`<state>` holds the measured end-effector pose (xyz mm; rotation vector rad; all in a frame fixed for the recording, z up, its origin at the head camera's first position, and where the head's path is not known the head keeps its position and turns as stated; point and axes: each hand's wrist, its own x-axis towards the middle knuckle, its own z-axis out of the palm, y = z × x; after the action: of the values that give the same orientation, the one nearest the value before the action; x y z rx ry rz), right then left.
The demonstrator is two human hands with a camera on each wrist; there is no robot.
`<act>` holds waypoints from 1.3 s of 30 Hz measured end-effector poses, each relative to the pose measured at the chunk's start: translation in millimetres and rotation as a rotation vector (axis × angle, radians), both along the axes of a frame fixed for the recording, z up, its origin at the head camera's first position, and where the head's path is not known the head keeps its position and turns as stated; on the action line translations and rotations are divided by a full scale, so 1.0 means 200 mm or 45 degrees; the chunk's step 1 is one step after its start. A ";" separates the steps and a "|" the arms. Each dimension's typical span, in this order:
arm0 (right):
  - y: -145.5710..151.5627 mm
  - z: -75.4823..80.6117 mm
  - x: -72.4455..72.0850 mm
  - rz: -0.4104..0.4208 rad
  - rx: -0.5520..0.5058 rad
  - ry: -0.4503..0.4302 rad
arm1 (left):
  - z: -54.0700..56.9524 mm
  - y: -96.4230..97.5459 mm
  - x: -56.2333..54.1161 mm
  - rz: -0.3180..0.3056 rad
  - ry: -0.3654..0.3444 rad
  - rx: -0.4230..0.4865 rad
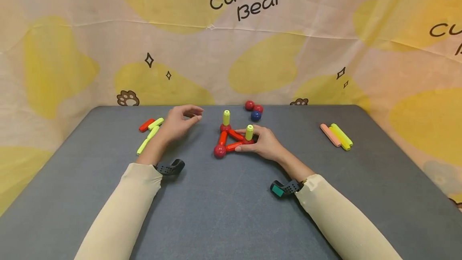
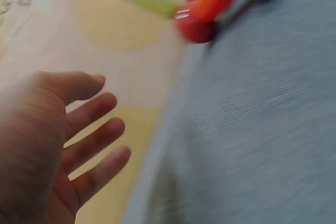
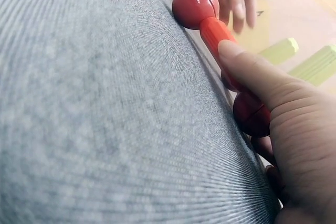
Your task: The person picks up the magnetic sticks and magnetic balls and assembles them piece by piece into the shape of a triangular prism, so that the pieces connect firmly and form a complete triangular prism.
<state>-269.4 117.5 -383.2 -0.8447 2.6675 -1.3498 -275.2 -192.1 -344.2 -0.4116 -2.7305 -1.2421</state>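
Observation:
On the table a triangle of red rods joins three red balls, the nearest ball (image 1: 220, 151) being at its front corner. Yellow-green rods stand upright on the other two balls, one at the back (image 1: 226, 118) and one at the right (image 1: 249, 132). My right hand (image 1: 265, 143) grips the right corner, its thumb along a red rod (image 3: 214, 38) in the right wrist view. To the left of the triangle, my left hand (image 1: 180, 122) is raised over the table with nothing in it. Its fingers are spread and slightly bent in the left wrist view.
Two red balls and a blue ball (image 1: 256, 116) lie at the table's back edge. At the left are a red rod (image 1: 146, 125) and yellow-green rods (image 1: 153, 132). An orange-pink rod (image 1: 330, 135) and yellow rods (image 1: 340, 138) lie at the right. A printed cloth (image 1: 202, 63) hangs behind.

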 end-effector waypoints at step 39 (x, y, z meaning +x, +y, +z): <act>-0.01 -0.02 -0.01 -0.027 0.015 0.022 | -0.04 -0.62 0.06 0.300 -0.198 -0.352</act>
<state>-271.4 115.8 -386.2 -0.8328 2.7022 -1.3355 -263.6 -316.5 -352.8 -0.0117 -2.9845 -0.8772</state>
